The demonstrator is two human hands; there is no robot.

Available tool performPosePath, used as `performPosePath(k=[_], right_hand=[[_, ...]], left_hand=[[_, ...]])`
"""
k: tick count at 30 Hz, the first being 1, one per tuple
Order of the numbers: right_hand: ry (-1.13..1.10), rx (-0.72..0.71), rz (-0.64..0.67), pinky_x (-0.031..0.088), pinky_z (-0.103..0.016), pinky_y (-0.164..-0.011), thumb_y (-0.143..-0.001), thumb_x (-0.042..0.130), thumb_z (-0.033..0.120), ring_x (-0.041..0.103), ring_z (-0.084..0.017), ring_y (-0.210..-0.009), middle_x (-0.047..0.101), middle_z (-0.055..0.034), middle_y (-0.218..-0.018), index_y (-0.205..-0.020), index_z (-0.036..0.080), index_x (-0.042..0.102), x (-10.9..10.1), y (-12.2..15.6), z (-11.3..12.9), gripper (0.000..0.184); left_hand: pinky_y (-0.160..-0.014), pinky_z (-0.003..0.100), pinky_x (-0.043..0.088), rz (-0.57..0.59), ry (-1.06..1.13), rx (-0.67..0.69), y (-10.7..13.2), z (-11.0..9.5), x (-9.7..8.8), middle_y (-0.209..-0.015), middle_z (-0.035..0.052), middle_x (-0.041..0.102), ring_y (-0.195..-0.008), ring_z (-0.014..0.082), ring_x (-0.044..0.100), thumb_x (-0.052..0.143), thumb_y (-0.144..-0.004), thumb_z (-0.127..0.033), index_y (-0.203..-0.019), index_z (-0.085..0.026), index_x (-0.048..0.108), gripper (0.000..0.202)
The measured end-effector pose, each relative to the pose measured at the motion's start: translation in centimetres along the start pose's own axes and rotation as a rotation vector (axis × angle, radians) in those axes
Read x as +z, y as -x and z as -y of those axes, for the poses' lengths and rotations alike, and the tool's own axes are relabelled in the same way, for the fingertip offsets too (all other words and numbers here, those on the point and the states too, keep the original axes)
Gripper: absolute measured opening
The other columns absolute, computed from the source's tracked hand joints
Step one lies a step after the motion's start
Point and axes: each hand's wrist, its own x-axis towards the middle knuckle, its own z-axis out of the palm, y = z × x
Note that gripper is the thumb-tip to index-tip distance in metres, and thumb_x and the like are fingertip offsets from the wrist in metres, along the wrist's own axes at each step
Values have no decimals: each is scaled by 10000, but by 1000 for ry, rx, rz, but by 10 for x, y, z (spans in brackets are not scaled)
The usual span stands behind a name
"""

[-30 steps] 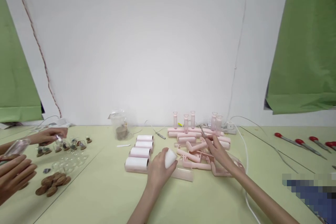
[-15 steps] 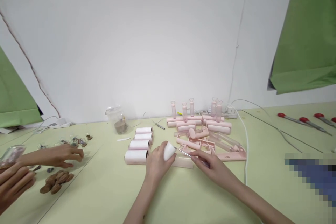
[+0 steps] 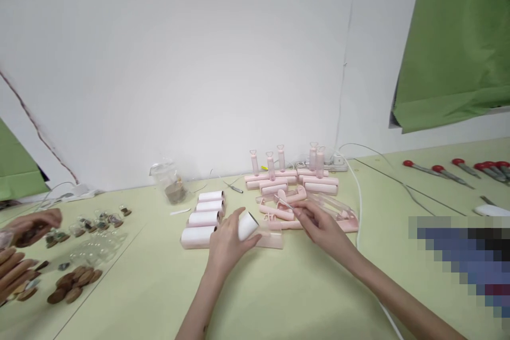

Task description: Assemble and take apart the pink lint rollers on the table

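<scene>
My left hand (image 3: 227,241) is wrapped round a white lint roll (image 3: 246,227), tilted so that its open dark end faces up and right. Between the fingers of my right hand (image 3: 317,219) is a slim metal tool (image 3: 282,201), its tip pointing left over the pink parts. Whether it is tweezers or a pick I cannot tell. Several white rolls (image 3: 199,236) lie in a row beside my left hand. A clear pinkish plastic piece (image 3: 271,240) lies just right of that hand. Loose pink lint roller parts (image 3: 277,211) are spread behind my hands.
Assembled pink rollers (image 3: 274,187) and upright clear-pink handles (image 3: 270,166) stand near the wall. A white cable (image 3: 359,196) runs along my right side. Red-ended tools (image 3: 450,172) lie far right. At left, a co-worker's hands (image 3: 35,223) are near brown discs (image 3: 74,282) and small glass domes (image 3: 101,220).
My right hand has drawn the metal tool away from the white roll, up and to the right. The roll's open end now shows. The co-worker's far hand has moved left, and my view has shifted right.
</scene>
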Motion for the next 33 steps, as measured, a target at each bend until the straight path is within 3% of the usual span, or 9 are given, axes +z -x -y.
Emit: performPosePath(k=[4,11,14,19,22,25,27,30,33], right_hand=[[-350,29,-98,440,-247,-616,-806,432,456,539,-140,-678,576,-6,-811,-926,241,503,-5,-7,4,256],[-658,-45,-111,465,-330,-722,-722,586,385,608,-193,-787,640,-13,-737,-792,227,472,5,-22,22,207],[-425,-151,-2,451,-370,-755,-743,563,347,575,-222,-911,631,-56,-878,-779,222,526,14,-26,31,135],[204,-323,239,292,-470,-921,-720,559,236,334,-287,-1190,452,-54,-1262,-707,242,665,25,-34,38,107],[316,-284,416,334,-476,-870,-681,544,162,333,-333,-1188,472,-59,-1259,-551,208,642,28,-42,40,169],[313,-288,465,379,-427,-832,-695,524,161,421,-316,-1127,514,-57,-1218,-513,198,613,25,-45,47,206],[217,-292,398,391,-390,-832,-766,480,230,463,-265,-1092,517,-36,-1211,-664,224,638,18,-41,54,188],[-143,-223,86,413,-336,-826,-853,375,346,500,-203,-1045,551,-35,-1151,-908,245,573,0,-31,58,229],[-459,-131,-174,423,-321,-828,-864,361,398,551,-187,-951,620,-34,-960,-869,235,526,-17,-20,45,232]], left_hand=[[-754,327,418,-60,230,68,0,-4,10,-1048,59,536,-948,223,526,524,-689,-287,-1120,-210,371,463],[-889,329,379,-119,619,193,-6,-3,25,-1080,50,535,-1027,192,490,539,-744,-276,-1068,-215,421,350],[-894,324,379,-132,672,218,-7,-5,26,-1056,40,542,-1011,188,502,557,-736,-260,-1057,-215,435,346],[-875,303,388,-115,737,229,-6,-6,30,-1021,34,538,-985,170,506,555,-745,-250,-1038,-207,439,318],[-862,302,391,-84,725,275,-7,-4,35,-1019,38,537,-974,172,507,558,-742,-233,-1041,-206,447,320],[-876,303,388,-58,736,293,-7,-3,37,-1044,45,532,-1000,175,500,543,-756,-242,-1067,-204,427,334],[-903,313,372,-77,703,266,-8,-2,35,-1095,56,514,-1048,182,477,511,-776,-248,-1105,-200,393,353],[-949,328,327,-125,548,248,-8,0,28,-1197,74,457,-1126,188,412,433,-803,-218,-1186,-201,335,396],[-962,385,299,-100,305,342,-9,0,25,-1180,80,460,-1108,212,404,416,-765,-163,-1249,-214,305,500]])
